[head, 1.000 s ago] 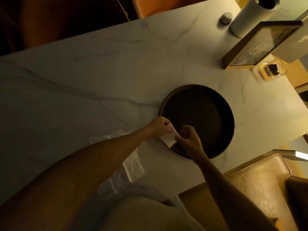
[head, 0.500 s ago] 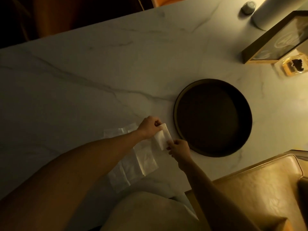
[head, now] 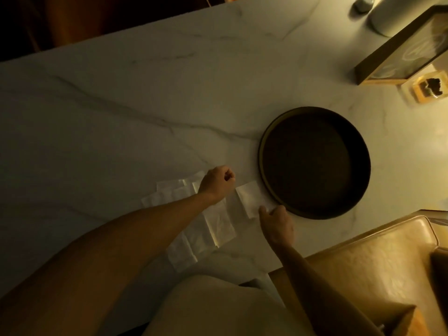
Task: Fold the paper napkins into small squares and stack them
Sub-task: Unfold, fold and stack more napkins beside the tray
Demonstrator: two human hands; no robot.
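Note:
A small folded white napkin (head: 251,198) lies flat on the marble table (head: 145,105), just left of the dark round tray (head: 261,154). My right hand (head: 276,221) touches its near corner with curled fingers. My left hand (head: 218,183) hovers as a fist a little left of the napkin, holding nothing that I can see. Several unfolded napkins (head: 208,226) lie spread on the table under my left forearm, partly hidden by it.
A framed sign (head: 400,49), a small glass dish (head: 429,88), a white cylinder (head: 388,18) and a small grey knob (head: 362,4) stand at the far right. A tan leather chair (head: 363,263) sits against the table's near edge.
Both hands brought the folded napkin from over the tray's rim down to the table left of it. My left hand has let go and drawn back to the left.

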